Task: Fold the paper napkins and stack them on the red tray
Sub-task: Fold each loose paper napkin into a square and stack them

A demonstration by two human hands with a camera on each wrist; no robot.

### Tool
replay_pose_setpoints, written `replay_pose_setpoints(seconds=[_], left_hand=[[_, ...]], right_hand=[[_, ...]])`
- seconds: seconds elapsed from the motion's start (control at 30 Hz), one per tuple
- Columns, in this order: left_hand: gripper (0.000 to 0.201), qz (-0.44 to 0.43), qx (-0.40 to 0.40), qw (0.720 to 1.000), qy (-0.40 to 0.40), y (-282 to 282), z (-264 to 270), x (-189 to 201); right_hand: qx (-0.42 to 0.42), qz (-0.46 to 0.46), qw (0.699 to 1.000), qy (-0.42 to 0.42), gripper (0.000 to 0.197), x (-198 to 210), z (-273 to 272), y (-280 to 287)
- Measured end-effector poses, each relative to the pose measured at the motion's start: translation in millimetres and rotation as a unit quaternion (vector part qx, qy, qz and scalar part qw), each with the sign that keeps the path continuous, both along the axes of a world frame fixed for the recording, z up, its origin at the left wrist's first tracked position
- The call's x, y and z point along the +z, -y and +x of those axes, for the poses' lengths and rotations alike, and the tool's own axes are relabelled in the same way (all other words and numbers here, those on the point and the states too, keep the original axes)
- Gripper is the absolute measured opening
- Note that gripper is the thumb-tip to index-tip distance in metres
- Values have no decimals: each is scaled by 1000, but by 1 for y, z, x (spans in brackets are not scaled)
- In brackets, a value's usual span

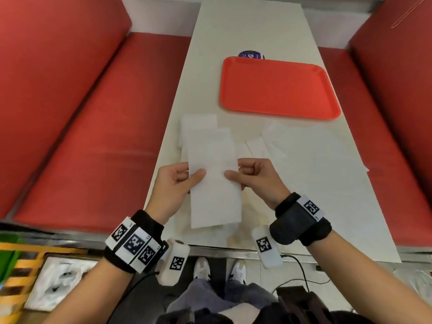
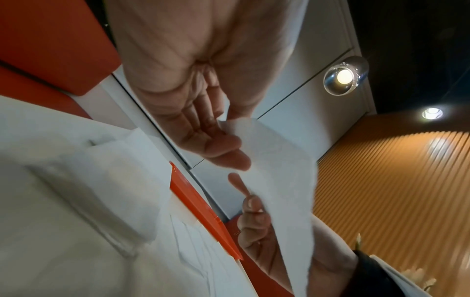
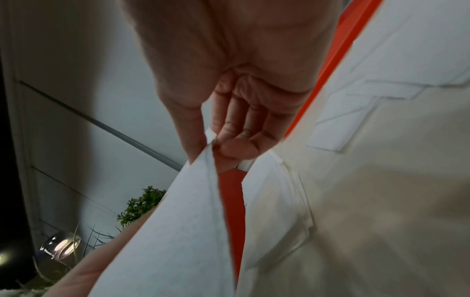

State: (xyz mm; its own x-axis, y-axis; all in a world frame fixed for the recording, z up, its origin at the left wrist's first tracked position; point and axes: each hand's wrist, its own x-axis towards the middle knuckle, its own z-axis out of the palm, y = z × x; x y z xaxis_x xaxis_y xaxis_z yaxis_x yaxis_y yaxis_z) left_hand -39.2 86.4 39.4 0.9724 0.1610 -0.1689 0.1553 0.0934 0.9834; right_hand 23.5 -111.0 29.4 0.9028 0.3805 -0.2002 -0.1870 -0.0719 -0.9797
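A long white paper napkin [image 1: 214, 183] is held above the near part of the white table [image 1: 245, 31]. My left hand [image 1: 180, 178] pinches its left edge, thumb on top. My right hand [image 1: 247, 176] pinches its right edge. In the left wrist view the napkin [image 2: 282, 180] runs between the left hand [image 2: 218, 144] and the right hand [image 2: 254, 217]. The right wrist view shows thumb and fingers [image 3: 229, 140] pinching the napkin [image 3: 178, 231]. The red tray [image 1: 278, 87] lies on the far right of the table with nothing on it.
A pile of white napkins [image 1: 198, 127] lies on the table left of centre, and more flat napkins [image 1: 275, 141] lie to the right, below the tray. A purple round thing [image 1: 251, 54] peeks out behind the tray. Red benches [image 1: 93, 113] flank the table.
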Motion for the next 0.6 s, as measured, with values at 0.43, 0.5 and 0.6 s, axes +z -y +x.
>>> replay_pose_setpoints(seconds=[0.43, 0.5, 0.6], left_hand=[[15, -47, -14, 997, -61, -30, -7, -12], [12, 17, -22, 999, -46, -32, -11, -18], [19, 131, -33, 990, -28, -35, -17, -26]], right_hand=[[-6, 48, 999, -22, 26, -14, -14, -13], [-10, 17, 1000, 1, 15, -20, -18, -13], [-12, -37, 999, 11, 15, -30, -25, -12]])
